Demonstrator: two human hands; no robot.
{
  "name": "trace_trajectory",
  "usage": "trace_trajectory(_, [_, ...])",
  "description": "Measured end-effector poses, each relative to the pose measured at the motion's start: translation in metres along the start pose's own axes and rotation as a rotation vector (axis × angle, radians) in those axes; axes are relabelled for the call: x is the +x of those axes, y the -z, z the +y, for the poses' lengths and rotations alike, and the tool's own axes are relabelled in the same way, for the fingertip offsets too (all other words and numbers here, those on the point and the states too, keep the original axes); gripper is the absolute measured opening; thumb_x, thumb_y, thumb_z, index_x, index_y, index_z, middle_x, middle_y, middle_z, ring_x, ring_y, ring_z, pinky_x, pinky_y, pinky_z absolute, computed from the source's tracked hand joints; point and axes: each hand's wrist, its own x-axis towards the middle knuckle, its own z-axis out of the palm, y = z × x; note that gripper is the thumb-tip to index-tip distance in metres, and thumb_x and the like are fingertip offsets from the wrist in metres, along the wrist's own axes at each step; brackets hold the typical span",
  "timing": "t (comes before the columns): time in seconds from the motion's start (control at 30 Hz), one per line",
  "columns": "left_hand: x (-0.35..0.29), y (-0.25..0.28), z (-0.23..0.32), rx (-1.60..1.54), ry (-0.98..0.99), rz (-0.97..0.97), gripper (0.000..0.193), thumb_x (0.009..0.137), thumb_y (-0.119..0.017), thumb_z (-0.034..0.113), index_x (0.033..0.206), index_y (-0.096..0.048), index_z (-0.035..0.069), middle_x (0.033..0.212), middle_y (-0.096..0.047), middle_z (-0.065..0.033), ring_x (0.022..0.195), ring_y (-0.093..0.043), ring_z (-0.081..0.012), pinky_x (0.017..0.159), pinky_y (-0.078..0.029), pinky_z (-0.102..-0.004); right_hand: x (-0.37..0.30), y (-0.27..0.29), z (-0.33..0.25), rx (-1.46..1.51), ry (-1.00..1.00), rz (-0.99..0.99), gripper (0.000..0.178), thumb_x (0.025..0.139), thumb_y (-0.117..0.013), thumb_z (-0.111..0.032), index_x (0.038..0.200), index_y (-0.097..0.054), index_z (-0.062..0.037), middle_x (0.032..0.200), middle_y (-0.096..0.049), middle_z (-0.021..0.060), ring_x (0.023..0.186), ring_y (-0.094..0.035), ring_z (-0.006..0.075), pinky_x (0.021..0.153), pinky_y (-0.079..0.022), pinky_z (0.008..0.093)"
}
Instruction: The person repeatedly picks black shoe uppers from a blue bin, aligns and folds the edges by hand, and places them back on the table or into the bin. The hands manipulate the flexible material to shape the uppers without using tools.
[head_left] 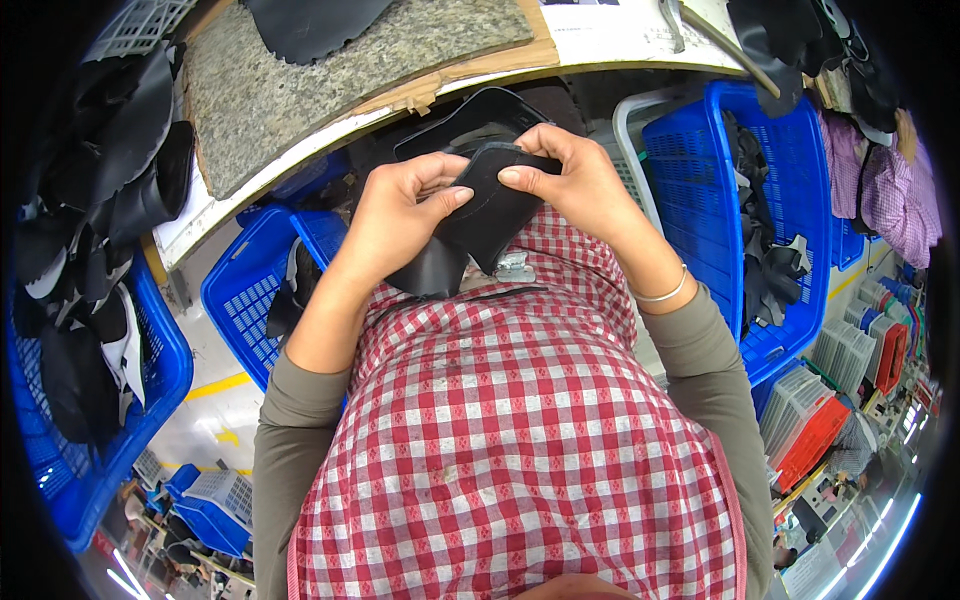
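Over my lap I hold a black leather piece with a stitched-looking line and a pointed lower edge. My left hand is closed on its left side, thumb on top and fingers curled under. My right hand pinches the upper right edge between thumb and fingers. Just beyond my hands lies another black piece with a curved rim, partly hidden. A small silvery object rests on my red checked apron below the leather; its kind is unclear.
A stone slab with black leather on it lies on the table ahead. A hammer is at the far right. Blue baskets of black scraps stand at left, near left and right.
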Motion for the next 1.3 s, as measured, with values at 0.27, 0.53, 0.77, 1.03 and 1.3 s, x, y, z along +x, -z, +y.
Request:
trace_trajectory(0.27, [0.008, 0.028, 0.015, 0.047, 0.054, -0.16, 0.013, 0.096, -0.071, 0.003, 0.107, -0.074, -0.004, 0.09, -0.073, 0.0, 0.085, -0.064, -0.0051, 0.078, -0.054, -0.0238, -0.002, -0.015, -0.018, -0.1, 0.064, 0.032, 0.032, 0.085, -0.087, -0.027, 0.099, -0.072, -0.0028, 0.09, -0.076, 0.0139, 0.087, -0.076, 0.0269, 0.077, -0.057, 0.0363])
trace_trajectory(0.53, [0.053, 0.046, 0.04, 0.207, 0.21, -0.395, 0.027, 0.1, -0.073, 0.03, 0.106, -0.078, 0.004, 0.081, -0.069, 0.0033, 0.071, -0.06, -0.0038, 0.062, -0.05, -0.0208, -0.003, -0.023, -0.021, -0.28, 0.152, 0.068, 0.045, 0.083, -0.087, -0.038, 0.103, -0.064, -0.0057, 0.099, -0.076, 0.0131, 0.097, -0.074, 0.0337, 0.083, -0.057, 0.0435])
trace_trajectory(0.77, [0.054, 0.038, 0.054, 0.275, 0.191, -0.422, 0.02, 0.101, -0.069, 0.019, 0.109, -0.076, 0.003, 0.084, -0.073, -0.0013, 0.075, -0.068, -0.0104, 0.065, -0.057, -0.0253, -0.003, -0.02, -0.02, -0.262, 0.096, 0.038, 0.043, 0.083, -0.086, -0.037, 0.102, -0.063, -0.0058, 0.097, -0.076, 0.0133, 0.097, -0.074, 0.0339, 0.083, -0.057, 0.0439])
trace_trajectory(1.03, [0.019, 0.012, 0.036, 0.561, -0.189, -0.029, 0.015, 0.097, -0.07, 0.015, 0.098, -0.069, -0.001, 0.075, -0.063, -0.0107, 0.069, -0.061, -0.0191, 0.067, -0.05, -0.0328, 0.001, -0.013, 0.0, -0.124, 0.185, 0.02, 0.03, 0.085, -0.085, -0.029, 0.099, -0.071, -0.007, 0.086, -0.072, 0.0078, 0.072, -0.066, 0.02, 0.066, -0.052, 0.0347])
trace_trajectory(1.3, [-0.009, -0.026, 0.008, 0.606, -0.477, 0.325, 0.02, 0.09, -0.077, 0.017, 0.096, -0.068, 0.0, 0.088, -0.067, -0.0174, 0.078, -0.067, -0.0383, 0.066, -0.052, -0.0423, -0.006, 0.004, -0.002, -0.018, 0.204, -0.079, 0.021, 0.097, -0.074, -0.016, 0.088, -0.066, 0.0012, 0.076, -0.06, 0.004, 0.073, -0.054, 0.0106, 0.066, -0.045, 0.0282])
